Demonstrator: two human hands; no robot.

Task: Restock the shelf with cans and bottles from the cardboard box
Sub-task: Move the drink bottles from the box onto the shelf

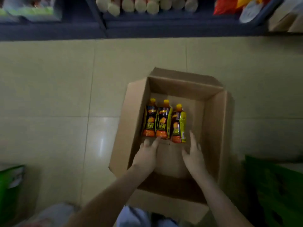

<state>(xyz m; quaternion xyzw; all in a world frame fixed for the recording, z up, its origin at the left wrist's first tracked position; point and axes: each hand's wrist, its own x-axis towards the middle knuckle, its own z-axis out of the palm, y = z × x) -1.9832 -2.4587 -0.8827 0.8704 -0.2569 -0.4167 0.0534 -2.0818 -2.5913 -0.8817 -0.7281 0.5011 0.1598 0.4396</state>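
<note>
Shelf point(147, 28) is beyond the cardboard box point(213, 128), which sits open on the floor point(57, 79). Three orange-capped bottles point(150, 118) lie side by side inside, near its left wall. My left hand point(146, 156) is inside the box, fingers point(156, 140) straight, tips at the middle bottle point(162, 120) base. Right hand point(195, 158) is just beside the rightmost bottle point(178, 125), fingers spread, gripping nothing.

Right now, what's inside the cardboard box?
Three bottles lie side by side on the floor of the cardboard box, caps pointing away. The left hand and right hand reach in, open. No cans show; the floor under the hands and forearms is covered.
</note>
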